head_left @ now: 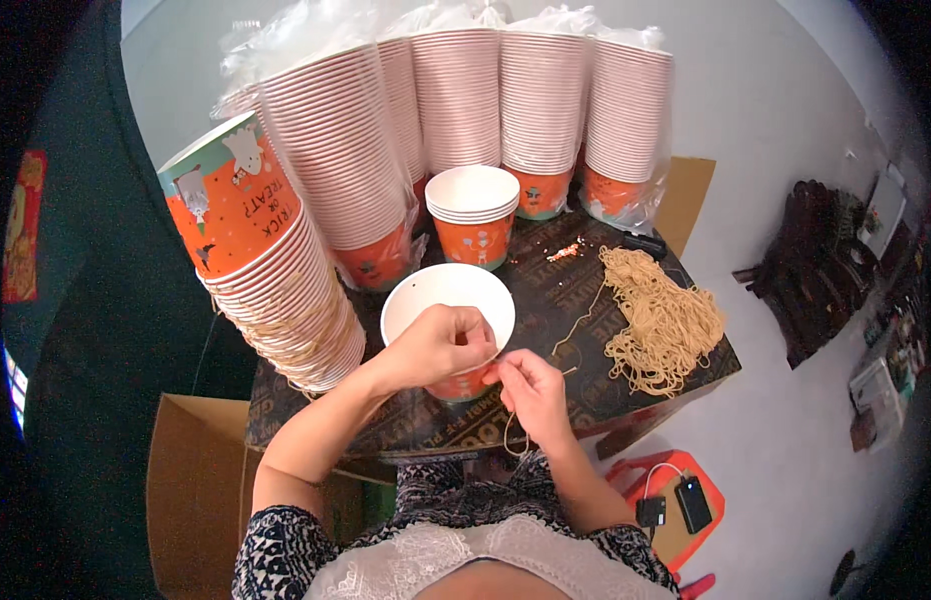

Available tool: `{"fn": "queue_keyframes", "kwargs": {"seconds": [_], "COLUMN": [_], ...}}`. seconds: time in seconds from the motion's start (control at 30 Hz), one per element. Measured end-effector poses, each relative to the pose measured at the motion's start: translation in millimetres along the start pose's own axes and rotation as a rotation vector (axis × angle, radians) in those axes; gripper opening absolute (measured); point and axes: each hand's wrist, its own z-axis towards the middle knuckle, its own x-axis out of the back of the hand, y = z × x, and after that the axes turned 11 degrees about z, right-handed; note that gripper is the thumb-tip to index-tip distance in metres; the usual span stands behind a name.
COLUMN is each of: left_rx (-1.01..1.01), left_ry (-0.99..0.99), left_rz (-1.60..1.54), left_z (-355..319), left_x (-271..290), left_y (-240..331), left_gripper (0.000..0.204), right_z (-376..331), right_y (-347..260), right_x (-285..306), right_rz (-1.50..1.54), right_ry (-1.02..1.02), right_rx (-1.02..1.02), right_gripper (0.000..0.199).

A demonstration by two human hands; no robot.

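Observation:
A white-lined paper bucket [405, 302] with an orange outside stands at the table's near edge in front of me. Over its right rim my left hand [443, 345] is closed in a pinch; what lies between its fingertips is too small to make out. Close beside it, at the bucket's right side, my right hand [532, 392] pinches a thin tan string [509, 434], which hangs in a small loop below the fingers. A loose heap of the same tan string [660, 320] lies to the right, with one strand trailing toward the bucket.
Behind stand a short stack of buckets [472, 190] and several tall bagged stacks [455, 100]. At left leans a stack of buckets with string around their rims [285, 320]. Orange-white scraps [565, 250] lie on the dark table [385, 425]. An orange stool [710, 480] holds a black device [693, 503].

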Motion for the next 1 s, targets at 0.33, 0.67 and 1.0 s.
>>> {"fn": "queue_keyframes", "kwargs": {"seconds": [0.33, 0.67, 1.0], "left_rx": [0.147, 0.241, 0.161], "left_ry": [-0.058, -0.117, -0.147], "left_rz": [-0.011, -0.276, -0.264], "left_z": [29, 39, 41], "left_x": [1, -4, -19], "left_y": [15, 12, 14], "left_gripper": [0.019, 0.009, 0.007], "right_z": [33, 35, 53], "right_y": [-11, -47, -83], "right_x": [15, 38, 29], "right_rz": [0.087, -0.099, -0.383], "right_ry": [-0.038, -0.110, -0.201], "right_rx": [-0.086, -0.078, 0.135], "right_gripper": [0.022, 0.019, 0.016]}}
